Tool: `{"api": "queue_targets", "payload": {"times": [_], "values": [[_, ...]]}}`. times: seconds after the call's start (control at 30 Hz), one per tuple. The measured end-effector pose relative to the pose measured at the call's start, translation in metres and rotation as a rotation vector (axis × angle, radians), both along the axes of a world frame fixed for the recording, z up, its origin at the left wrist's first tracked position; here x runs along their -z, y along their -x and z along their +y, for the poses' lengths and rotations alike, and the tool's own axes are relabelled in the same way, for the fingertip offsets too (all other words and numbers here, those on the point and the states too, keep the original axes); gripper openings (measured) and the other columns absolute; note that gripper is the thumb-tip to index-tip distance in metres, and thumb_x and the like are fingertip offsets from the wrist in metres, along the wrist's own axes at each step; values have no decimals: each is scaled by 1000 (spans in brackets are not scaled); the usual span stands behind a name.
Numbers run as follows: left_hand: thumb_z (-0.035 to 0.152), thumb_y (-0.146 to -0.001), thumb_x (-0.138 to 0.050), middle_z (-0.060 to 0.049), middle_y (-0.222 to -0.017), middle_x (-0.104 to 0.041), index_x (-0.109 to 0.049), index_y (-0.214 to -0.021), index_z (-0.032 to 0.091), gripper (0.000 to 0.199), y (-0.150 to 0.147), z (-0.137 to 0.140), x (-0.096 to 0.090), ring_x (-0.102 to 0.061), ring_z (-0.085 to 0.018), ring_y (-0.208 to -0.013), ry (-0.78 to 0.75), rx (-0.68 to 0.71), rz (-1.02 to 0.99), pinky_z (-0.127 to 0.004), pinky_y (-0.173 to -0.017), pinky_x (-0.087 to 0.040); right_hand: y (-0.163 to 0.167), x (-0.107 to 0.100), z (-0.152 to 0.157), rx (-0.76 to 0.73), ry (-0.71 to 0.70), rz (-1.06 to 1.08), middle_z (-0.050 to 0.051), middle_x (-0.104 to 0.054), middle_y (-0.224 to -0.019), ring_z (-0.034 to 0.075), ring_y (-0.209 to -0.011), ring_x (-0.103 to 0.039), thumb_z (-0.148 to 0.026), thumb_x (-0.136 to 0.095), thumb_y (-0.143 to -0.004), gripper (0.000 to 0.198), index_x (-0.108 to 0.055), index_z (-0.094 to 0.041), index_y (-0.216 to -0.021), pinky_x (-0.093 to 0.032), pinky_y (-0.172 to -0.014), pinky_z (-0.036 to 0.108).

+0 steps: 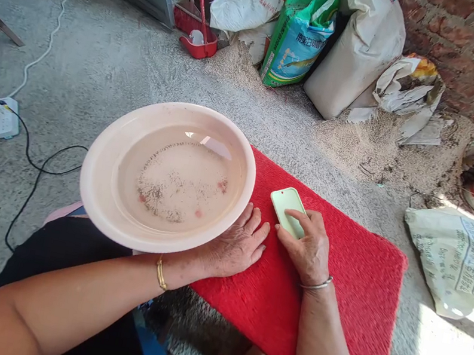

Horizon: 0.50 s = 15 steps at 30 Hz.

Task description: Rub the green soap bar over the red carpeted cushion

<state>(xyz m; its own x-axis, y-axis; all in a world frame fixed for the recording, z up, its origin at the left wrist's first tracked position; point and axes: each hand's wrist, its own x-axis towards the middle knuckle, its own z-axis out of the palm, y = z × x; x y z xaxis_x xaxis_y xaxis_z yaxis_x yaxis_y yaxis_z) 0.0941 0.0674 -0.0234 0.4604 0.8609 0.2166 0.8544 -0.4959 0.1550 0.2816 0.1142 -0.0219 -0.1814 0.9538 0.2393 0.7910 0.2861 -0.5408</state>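
Note:
A wide pale pink basin (101, 191) holds clear water, with dark specks and a few reddish bits at its bottom. It stands at the left end of a red fuzzy mat (349, 293). My left hand (237, 247) lies palm down on the mat, fingers stretched out, close against the basin's right side. A gold bracelet circles that wrist. My right hand (310, 244) grips the side edges of a light green, flat oblong plastic piece (286, 201) between thumb and fingers. This piece has rounded corners and a small hole at its far end. Its underside is hidden.
Against the brick wall lean a green and blue sack (297, 48) and a full white sack (352, 57), with grain spilled around them. A red dustpan (200, 44) stands nearby. A power strip (4, 117) with cables lies at left. An empty-looking bag (464, 258) lies at right.

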Motion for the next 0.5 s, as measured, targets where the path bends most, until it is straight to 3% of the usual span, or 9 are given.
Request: {"api": "queue_targets", "payload": {"times": [0.17,0.37,0.5], "values": [[35,-91,-50,-20,-132,-52,-55,-126,13,42,0,0,-1,-43,-36,-129,4,-1,-5,-51,-101,-40,-10,8,5,197,-73,-35,5,-54,-100,21,-91,-57,-44,-66,-75,32,-68,-26,-101,-49,-78,36],[35,-91,-49,-20,-132,-52,-55,-126,13,42,0,0,-3,-43,-36,-129,-2,-3,4,-51,-102,-39,-5,4,3,23,-27,33,4,-54,-100,19,-92,-57,-42,-66,-76,30,-67,-27,-102,-48,-80,33],[35,-91,-49,-20,-132,-52,-55,-126,13,42,0,0,-1,-43,-36,-129,-6,2,4,-51,-102,-39,-3,4,3,92,-30,30,4,-54,-99,20,-91,-57,-44,-66,-76,30,-68,-27,-100,-48,-78,34]]}}
